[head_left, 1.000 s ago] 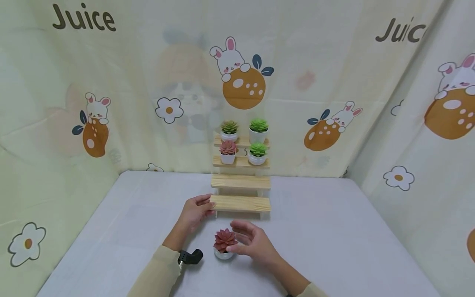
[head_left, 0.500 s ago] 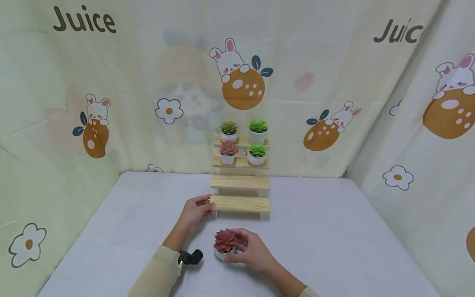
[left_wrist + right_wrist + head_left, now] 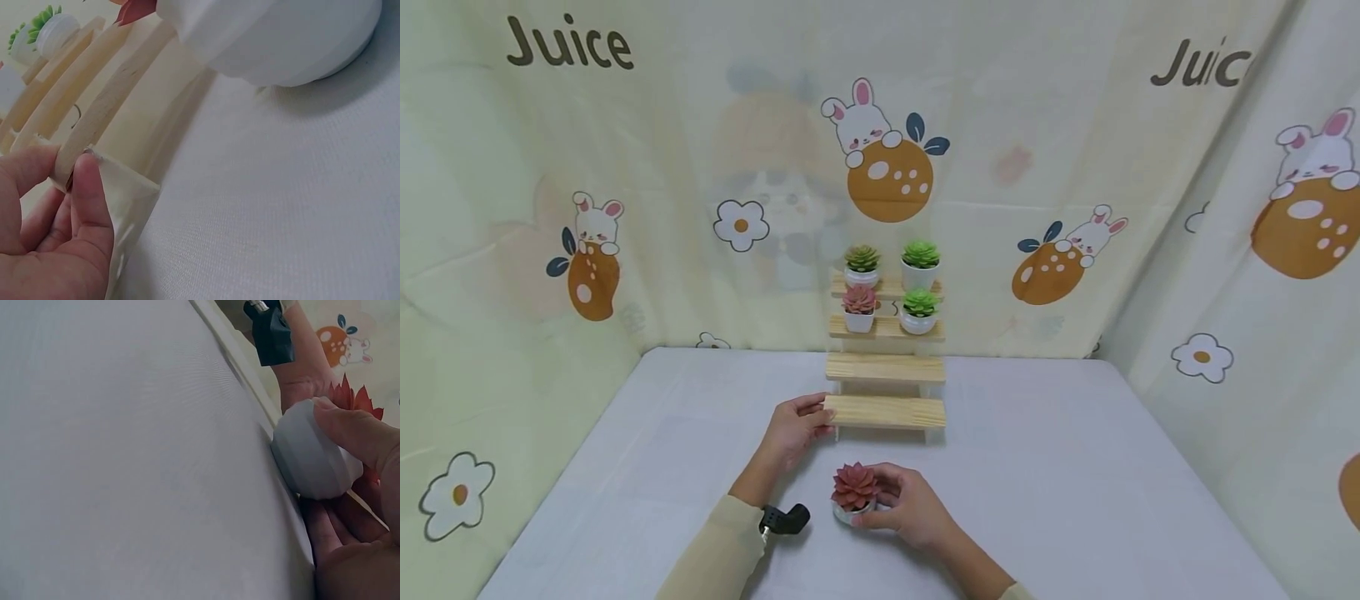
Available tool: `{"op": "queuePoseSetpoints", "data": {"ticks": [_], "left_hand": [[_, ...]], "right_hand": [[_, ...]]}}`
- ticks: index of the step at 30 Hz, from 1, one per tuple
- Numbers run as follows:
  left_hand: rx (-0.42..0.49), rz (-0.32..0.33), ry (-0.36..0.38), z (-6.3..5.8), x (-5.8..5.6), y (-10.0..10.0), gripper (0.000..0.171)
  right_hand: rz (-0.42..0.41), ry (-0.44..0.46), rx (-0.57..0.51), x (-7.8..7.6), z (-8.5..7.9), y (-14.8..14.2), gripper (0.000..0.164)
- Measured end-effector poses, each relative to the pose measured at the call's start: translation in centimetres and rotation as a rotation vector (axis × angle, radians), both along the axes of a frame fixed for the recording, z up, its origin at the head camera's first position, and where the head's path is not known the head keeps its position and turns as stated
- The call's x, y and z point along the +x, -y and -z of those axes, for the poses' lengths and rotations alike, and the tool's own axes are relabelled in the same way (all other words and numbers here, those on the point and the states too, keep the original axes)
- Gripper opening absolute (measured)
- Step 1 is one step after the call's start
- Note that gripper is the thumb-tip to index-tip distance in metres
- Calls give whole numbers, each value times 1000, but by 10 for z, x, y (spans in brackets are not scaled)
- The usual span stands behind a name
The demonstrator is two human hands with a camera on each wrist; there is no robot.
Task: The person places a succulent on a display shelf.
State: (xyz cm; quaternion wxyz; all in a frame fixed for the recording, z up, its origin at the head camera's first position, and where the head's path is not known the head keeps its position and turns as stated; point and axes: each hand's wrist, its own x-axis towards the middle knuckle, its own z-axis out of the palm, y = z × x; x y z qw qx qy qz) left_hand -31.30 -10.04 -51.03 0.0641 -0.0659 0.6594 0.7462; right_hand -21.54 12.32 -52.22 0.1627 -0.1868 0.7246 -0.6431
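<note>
My right hand [image 3: 908,508] grips a small white pot with a red succulent [image 3: 854,487] in it, low at the table in front of the shelf. In the right wrist view the thumb lies across the ribbed white pot [image 3: 312,450] and the fingers curl round its other side. My left hand [image 3: 793,427] pinches the left end of the lowest board of a wooden tiered plant stand [image 3: 886,410]. Thumb and fingertips close on that board's end [image 3: 94,125] in the left wrist view.
On the stand's upper two boards sit several potted succulents: an olive-green one [image 3: 862,262], a red one [image 3: 860,307], and bright green ones [image 3: 919,310]. A white cloth covers the table [image 3: 1060,467]. Printed curtains [image 3: 1000,108] hang behind and at both sides.
My right hand has come down from beside the red succulent and closed its fingers round the pot. The left hand stays at the stand's lowest board.
</note>
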Motion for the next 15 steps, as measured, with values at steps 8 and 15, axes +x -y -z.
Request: {"op": "queuePoseSetpoints", "data": {"ticks": [8, 15], "left_hand": [[19, -7, -5, 2, -1, -3, 43], [26, -10, -13, 3, -2, -2, 43]], "right_hand": [[-3, -6, -7, -1, 3, -3, 60], [-6, 6, -30, -1, 3, -1, 59]]}}
